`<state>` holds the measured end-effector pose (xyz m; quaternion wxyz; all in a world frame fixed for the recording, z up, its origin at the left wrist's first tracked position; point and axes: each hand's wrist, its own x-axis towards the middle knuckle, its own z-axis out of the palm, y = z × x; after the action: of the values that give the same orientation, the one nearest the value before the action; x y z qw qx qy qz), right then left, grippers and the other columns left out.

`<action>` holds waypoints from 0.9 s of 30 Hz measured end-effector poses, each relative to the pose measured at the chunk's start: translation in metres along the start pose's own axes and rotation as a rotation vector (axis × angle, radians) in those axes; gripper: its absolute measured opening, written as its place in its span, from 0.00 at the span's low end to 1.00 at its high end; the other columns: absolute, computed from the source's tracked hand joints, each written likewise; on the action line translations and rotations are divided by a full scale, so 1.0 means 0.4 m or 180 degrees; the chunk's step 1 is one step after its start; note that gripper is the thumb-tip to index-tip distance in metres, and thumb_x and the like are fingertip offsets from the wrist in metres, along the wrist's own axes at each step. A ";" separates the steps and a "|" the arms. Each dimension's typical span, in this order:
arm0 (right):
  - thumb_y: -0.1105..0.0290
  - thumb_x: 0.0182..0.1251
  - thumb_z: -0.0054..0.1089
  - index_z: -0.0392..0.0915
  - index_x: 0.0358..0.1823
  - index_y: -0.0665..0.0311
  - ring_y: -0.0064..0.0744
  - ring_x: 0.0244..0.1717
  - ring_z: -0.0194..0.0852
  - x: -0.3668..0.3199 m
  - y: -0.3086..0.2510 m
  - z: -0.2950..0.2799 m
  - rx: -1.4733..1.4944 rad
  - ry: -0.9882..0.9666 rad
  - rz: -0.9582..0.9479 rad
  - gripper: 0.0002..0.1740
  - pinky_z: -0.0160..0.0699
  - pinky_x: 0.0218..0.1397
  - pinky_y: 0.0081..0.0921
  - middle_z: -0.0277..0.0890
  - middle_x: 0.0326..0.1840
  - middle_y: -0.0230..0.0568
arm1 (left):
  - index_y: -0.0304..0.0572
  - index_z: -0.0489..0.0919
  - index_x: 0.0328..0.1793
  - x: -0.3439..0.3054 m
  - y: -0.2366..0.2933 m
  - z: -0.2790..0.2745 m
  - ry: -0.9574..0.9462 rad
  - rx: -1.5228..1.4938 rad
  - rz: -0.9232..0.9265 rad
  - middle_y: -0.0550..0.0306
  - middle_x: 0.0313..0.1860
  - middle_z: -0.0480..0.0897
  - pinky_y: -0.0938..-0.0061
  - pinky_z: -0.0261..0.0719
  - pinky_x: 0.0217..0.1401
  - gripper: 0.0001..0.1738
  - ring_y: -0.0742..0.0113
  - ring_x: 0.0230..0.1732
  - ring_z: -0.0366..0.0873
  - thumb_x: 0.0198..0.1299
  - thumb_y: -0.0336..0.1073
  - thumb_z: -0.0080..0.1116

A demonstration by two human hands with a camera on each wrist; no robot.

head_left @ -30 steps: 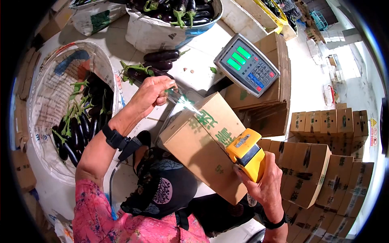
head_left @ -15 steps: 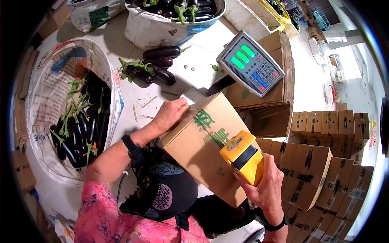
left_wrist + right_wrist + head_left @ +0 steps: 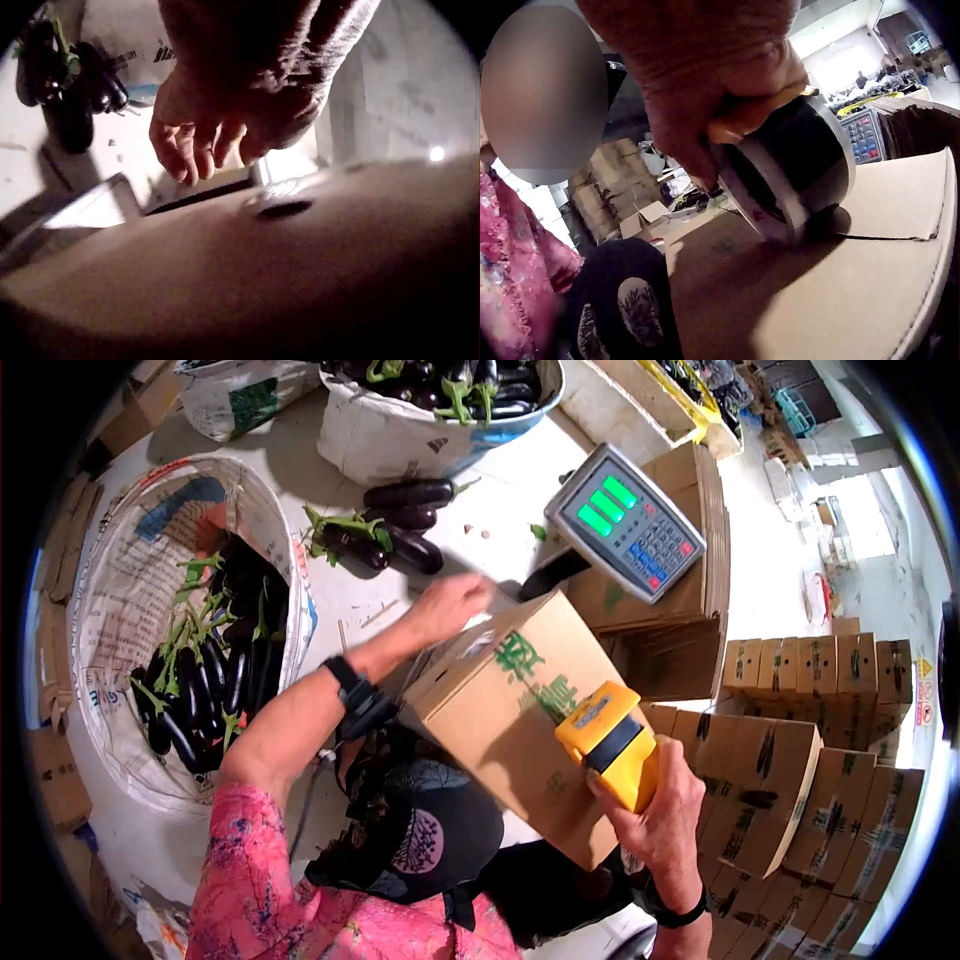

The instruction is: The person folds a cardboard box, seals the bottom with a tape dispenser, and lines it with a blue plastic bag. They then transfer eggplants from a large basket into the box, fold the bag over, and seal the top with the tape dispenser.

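One cardboard box (image 3: 490, 735) sits aslant between the two hands, with a yellow tape dispenser (image 3: 607, 748) at its upper face. Clamped round the dispenser, the right hand (image 3: 665, 812) has some fingers hidden behind it. The left hand (image 3: 450, 608) reaches forward to the box's far left end, its fingers loosely bent, gripping nothing visible; whether they touch the cardboard, I cannot tell. The box's underside is hidden. Beyond lie loose eggplants (image 3: 410, 494); a white sack (image 3: 385, 445) is cut off above.
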<state>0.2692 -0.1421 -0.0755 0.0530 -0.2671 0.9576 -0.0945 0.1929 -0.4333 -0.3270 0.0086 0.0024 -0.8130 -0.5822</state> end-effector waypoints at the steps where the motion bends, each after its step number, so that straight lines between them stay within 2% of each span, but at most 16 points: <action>1: 0.57 0.52 0.75 0.70 0.46 0.67 0.49 0.32 0.84 -0.002 0.004 0.011 0.0110 0.0110 -0.0002 0.29 0.84 0.37 0.35 0.79 0.31 0.51 | 0.41 0.75 0.62 0.013 0.080 -0.017 -0.0207 -0.0478 0.0164 0.50 0.48 0.83 0.67 0.76 0.57 0.20 0.62 0.50 0.79 0.72 0.43 0.45; 2: 0.57 0.52 0.75 0.70 0.46 0.67 0.49 0.31 0.84 0.000 0.004 0.011 0.0133 0.0118 -0.0012 0.29 0.84 0.36 0.34 0.79 0.31 0.51 | 0.40 0.73 0.68 0.028 0.164 -0.035 -0.0412 -0.0953 0.0346 0.54 0.54 0.81 0.71 0.74 0.62 0.24 0.67 0.55 0.76 0.75 0.46 0.41; 4: 0.57 0.52 0.75 0.70 0.45 0.67 0.49 0.31 0.84 0.005 0.003 0.002 0.0164 0.0143 -0.0029 0.29 0.84 0.36 0.34 0.79 0.31 0.51 | 0.39 0.71 0.70 0.034 0.250 -0.018 -0.0971 -0.1308 0.0328 0.53 0.58 0.79 0.71 0.72 0.64 0.27 0.65 0.59 0.75 0.78 0.49 0.35; 5: 0.57 0.52 0.75 0.70 0.44 0.67 0.48 0.31 0.84 0.008 0.008 -0.002 0.0137 0.0035 0.0003 0.29 0.84 0.36 0.33 0.79 0.31 0.51 | 0.38 0.71 0.71 0.031 0.270 -0.010 -0.1247 -0.1486 0.0310 0.52 0.60 0.78 0.72 0.70 0.66 0.28 0.65 0.60 0.74 0.79 0.50 0.32; 8: 0.57 0.53 0.75 0.69 0.44 0.67 0.48 0.31 0.85 0.010 0.016 -0.003 0.0164 0.0029 -0.0150 0.28 0.84 0.36 0.33 0.79 0.31 0.52 | 0.37 0.71 0.70 0.019 0.246 -0.011 -0.1550 -0.2763 -0.0181 0.52 0.60 0.77 0.72 0.70 0.66 0.28 0.67 0.60 0.74 0.80 0.50 0.32; 11: 0.57 0.54 0.75 0.69 0.44 0.67 0.48 0.33 0.86 0.001 0.014 0.003 0.0106 -0.0007 -0.0181 0.28 0.84 0.36 0.34 0.79 0.31 0.53 | 0.39 0.71 0.67 -0.004 0.240 -0.003 -0.1355 -0.2153 0.0085 0.55 0.56 0.77 0.73 0.70 0.65 0.26 0.70 0.57 0.73 0.80 0.50 0.31; 13: 0.57 0.55 0.74 0.68 0.45 0.67 0.48 0.34 0.86 -0.004 0.020 -0.001 0.0149 -0.0091 -0.0132 0.28 0.84 0.36 0.34 0.79 0.32 0.53 | 0.40 0.71 0.63 0.009 0.240 -0.003 -0.1198 -0.1520 0.0524 0.57 0.53 0.76 0.74 0.71 0.62 0.25 0.72 0.54 0.72 0.79 0.50 0.30; 16: 0.57 0.55 0.74 0.67 0.45 0.67 0.48 0.34 0.86 -0.013 0.036 0.002 0.0173 0.0003 -0.0237 0.28 0.85 0.37 0.34 0.80 0.32 0.53 | 0.41 0.71 0.61 0.011 0.238 0.013 -0.1176 -0.1699 0.0355 0.58 0.50 0.76 0.75 0.71 0.61 0.24 0.74 0.53 0.72 0.79 0.51 0.30; 23: 0.55 0.58 0.73 0.67 0.44 0.66 0.50 0.33 0.85 -0.016 0.024 0.000 0.0197 -0.0045 -0.0194 0.28 0.84 0.35 0.36 0.79 0.32 0.55 | 0.41 0.71 0.62 0.007 0.235 0.011 -0.1168 -0.1737 0.0461 0.57 0.49 0.76 0.74 0.72 0.61 0.25 0.74 0.52 0.73 0.79 0.50 0.30; 26: 0.54 0.58 0.72 0.67 0.43 0.66 0.52 0.31 0.84 -0.009 0.021 0.002 0.0082 -0.0048 -0.0211 0.28 0.83 0.34 0.37 0.78 0.31 0.55 | 0.39 0.70 0.65 0.014 0.257 -0.010 -0.1293 -0.1468 0.0290 0.52 0.52 0.78 0.72 0.71 0.63 0.26 0.68 0.54 0.74 0.79 0.50 0.31; 27: 0.54 0.58 0.72 0.67 0.42 0.66 0.54 0.31 0.82 -0.007 0.016 0.002 0.0166 -0.0006 -0.0211 0.27 0.82 0.33 0.38 0.77 0.30 0.55 | 0.38 0.69 0.66 0.021 0.266 -0.020 -0.1204 -0.1018 0.0409 0.49 0.53 0.78 0.70 0.71 0.64 0.26 0.64 0.56 0.75 0.78 0.50 0.32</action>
<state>0.2685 -0.1356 -0.0773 0.0576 -0.2973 0.9453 -0.1209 0.1854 -0.4068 -0.2236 -0.1064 -0.1597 -0.6961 -0.6918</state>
